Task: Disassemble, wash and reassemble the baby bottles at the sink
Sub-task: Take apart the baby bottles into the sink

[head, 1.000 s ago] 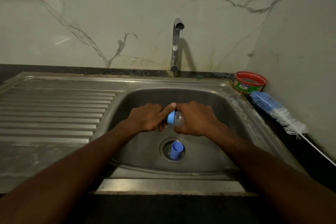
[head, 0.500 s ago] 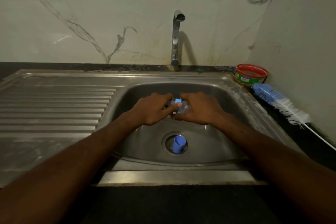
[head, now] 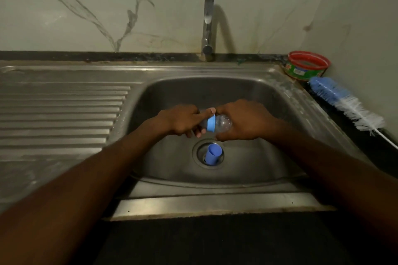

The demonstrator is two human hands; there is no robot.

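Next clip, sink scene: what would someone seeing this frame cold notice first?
Both hands meet over the middle of the steel sink: the right hand grips a clear baby bottle lying sideways, while the left hand holds its blue collar. Directly below, a blue cap sits in the drain. At the right edge, a blue and white bottle brush lies beside a red-rimmed tub.

Clear bottle (head: 223, 123) (blue collar (head: 211, 123)) sideways above blue cap (head: 212, 154)
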